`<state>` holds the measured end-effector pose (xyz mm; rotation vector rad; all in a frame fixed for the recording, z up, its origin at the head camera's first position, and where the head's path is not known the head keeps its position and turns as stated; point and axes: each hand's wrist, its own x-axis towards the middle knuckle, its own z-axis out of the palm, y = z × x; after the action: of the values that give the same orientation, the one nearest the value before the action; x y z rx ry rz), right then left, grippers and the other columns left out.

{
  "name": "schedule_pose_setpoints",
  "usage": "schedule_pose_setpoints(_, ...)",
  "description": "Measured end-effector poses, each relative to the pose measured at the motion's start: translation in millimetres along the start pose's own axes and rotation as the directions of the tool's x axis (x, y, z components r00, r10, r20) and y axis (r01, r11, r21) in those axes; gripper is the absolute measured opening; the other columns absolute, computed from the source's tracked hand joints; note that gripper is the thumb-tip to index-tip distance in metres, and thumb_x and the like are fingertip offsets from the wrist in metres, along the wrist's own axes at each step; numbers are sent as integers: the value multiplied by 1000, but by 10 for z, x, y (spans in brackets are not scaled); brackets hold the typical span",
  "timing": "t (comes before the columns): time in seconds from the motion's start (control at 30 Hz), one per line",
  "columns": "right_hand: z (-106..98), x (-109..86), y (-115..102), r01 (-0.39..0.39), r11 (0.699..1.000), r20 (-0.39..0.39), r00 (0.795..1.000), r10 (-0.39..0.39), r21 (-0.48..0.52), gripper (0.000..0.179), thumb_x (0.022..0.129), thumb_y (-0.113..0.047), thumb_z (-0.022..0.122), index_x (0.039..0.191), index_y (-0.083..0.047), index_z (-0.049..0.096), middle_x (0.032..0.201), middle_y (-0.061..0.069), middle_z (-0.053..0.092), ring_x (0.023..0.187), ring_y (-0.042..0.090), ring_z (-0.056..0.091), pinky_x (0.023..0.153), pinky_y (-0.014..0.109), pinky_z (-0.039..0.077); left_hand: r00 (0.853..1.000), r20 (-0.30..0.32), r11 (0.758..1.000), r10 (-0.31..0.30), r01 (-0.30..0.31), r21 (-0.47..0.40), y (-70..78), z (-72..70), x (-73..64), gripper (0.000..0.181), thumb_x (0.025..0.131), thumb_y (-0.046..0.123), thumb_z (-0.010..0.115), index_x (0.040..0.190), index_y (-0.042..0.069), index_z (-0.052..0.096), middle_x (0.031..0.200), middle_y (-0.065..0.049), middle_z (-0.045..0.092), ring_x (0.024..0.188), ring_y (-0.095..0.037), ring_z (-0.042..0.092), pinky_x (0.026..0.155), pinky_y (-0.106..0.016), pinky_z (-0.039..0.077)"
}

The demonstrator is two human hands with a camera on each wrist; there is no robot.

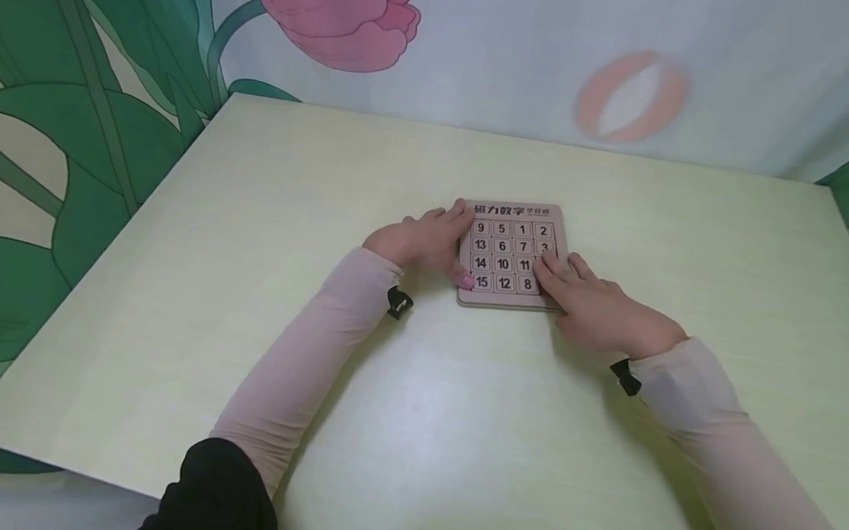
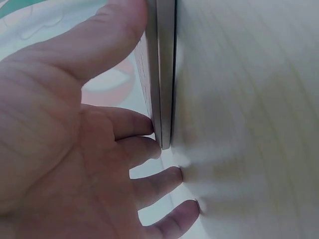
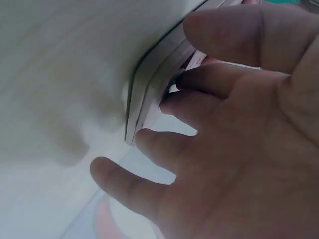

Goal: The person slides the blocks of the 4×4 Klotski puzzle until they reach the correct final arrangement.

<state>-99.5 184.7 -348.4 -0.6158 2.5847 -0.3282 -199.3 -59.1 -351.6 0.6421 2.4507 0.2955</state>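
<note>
A pinkish number slide puzzle (image 1: 502,254) lies flat on the table, with square numbered tiles and dark lettering along its top. My left hand (image 1: 431,240) rests at its left side, the thumb on the lower left edge and the fingers near the upper left corner. In the left wrist view those fingers are spread, some by the puzzle's layered edge (image 2: 163,74), others down at the tabletop. My right hand (image 1: 604,308) reaches over the right side, its fingertips on the tiles at the right column. Those fingers hide several lower right tiles. In the right wrist view the fingers look extended.
The pale table (image 1: 293,180) stretches out all around the puzzle. Behind it hangs a light backdrop (image 1: 490,70) with printed flowers, and green leaves (image 1: 116,157) are printed at the left. A black rounded thing (image 1: 215,489) shows at the bottom left, over the left sleeve.
</note>
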Motion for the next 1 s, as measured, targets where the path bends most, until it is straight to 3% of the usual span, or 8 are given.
schedule_pose_setpoints(0.17, 58, 2, -42, 5, 1000, -7, 1000, -5, 12, 70, 98, -2, 47, 160, 1, 15, 165, 21, 3, 148, 50, -2, 105, 78, 17, 1000, -9, 1000, -2, 2, 2, -15, 36, -8, 114, 85, 55, 74, 164, 14, 3, 168, -7, -8, 153, -31, 2, 117, -61, 10)
schedule_pose_setpoints(0.4, 112, -170, -149, 56, 998, -21, 998, -56, -15, 71, 97, -1, 52, 161, -5, 20, 166, 16, 9, 149, 46, -1, 106, 77, 16, 1000, -13, 1000, 1, -1, 13, -5, 21, -23, 113, 85, 57, 74, 164, 14, 3, 168, -7, -8, 153, -32, 2, 117, -61, 11)
schedule_pose_setpoints(0.63, 92, -257, -68, -4, 999, -26, 1000, 3, -43, 68, 96, -1, 45, 160, -5, 24, 165, 15, 16, 149, 48, 3, 106, 77, 16, 1000, -15, 1000, 4, -4, 6, -6, -1, -26, 114, 85, 57, 74, 164, 15, 2, 168, -6, -9, 153, -31, 0, 118, -60, 10)
schedule_pose_setpoints(0.83, 34, -229, -99, -11, 998, -51, 999, 8, -60, 63, 95, -1, 47, 156, -1, 32, 162, 20, 23, 147, 52, 6, 104, 77, 20, 1000, -17, 1000, 6, -5, 22, -2, -6, -18, 114, 86, 57, 73, 164, 14, 3, 168, -6, -8, 153, -31, 2, 117, -60, 13)
schedule_pose_setpoints(1.0, 40, -126, -274, 49, 998, -88, 995, -53, -45, 62, 94, 2, 51, 154, 0, 37, 160, 20, 27, 147, 51, 10, 104, 75, 23, 1000, -16, 1000, 2, -2, 18, -16, 19, -15, 112, 86, 56, 73, 164, 14, 3, 168, -6, -7, 153, -31, 4, 117, -60, 13)
